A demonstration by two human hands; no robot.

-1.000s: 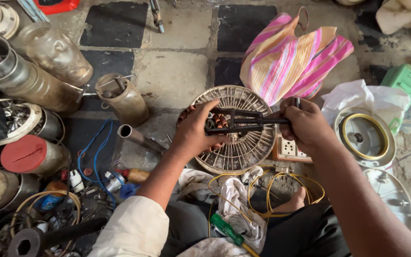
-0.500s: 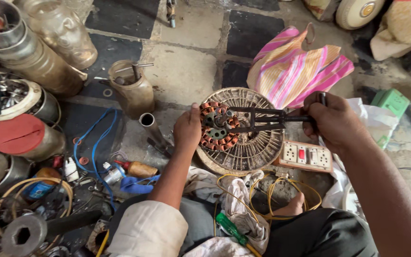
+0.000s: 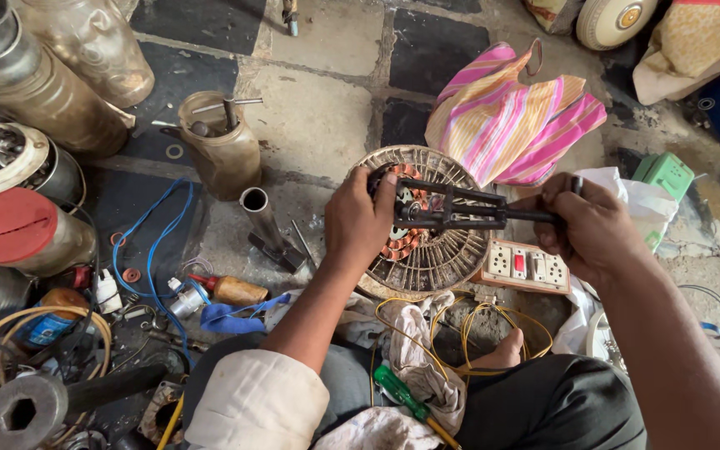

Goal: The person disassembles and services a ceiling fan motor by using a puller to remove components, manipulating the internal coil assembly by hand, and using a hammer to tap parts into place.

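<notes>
On the stone floor point(image 3: 335, 50), right between the person's knees, sits a round ribbed motor housing point(image 3: 427, 258) with copper windings point(image 3: 402, 246) showing in the middle. A black bar-shaped puller tool point(image 3: 468, 212) lies across the top of it. The left hand point(image 3: 360, 218) is clamped down on the hub end, fingers wrapped over the windings side, looks like it's there to keep the housing from spinning or sliding. The right hand point(image 3: 585, 225) is closed tight around the far end of the tool, out past the rim, probably for leverage.

Just beside the housing on the right is a beige switch-and-socket board point(image 3: 525, 267), touching or nearly so. Yellow wire point(image 3: 468, 333) loops under the front edge, with a rag point(image 3: 414, 354) and a green-handled screwdriver point(image 3: 402, 396) closer to the lap. A pink striped bag point(image 3: 510, 117) sits behind. Off to the left: a short metal pipe point(image 3: 262, 218), a brownish can with tools stuck in it point(image 3: 220, 150), blue wire point(image 3: 147, 242), and a heap of old motor casings point(image 3: 35, 92).
</notes>
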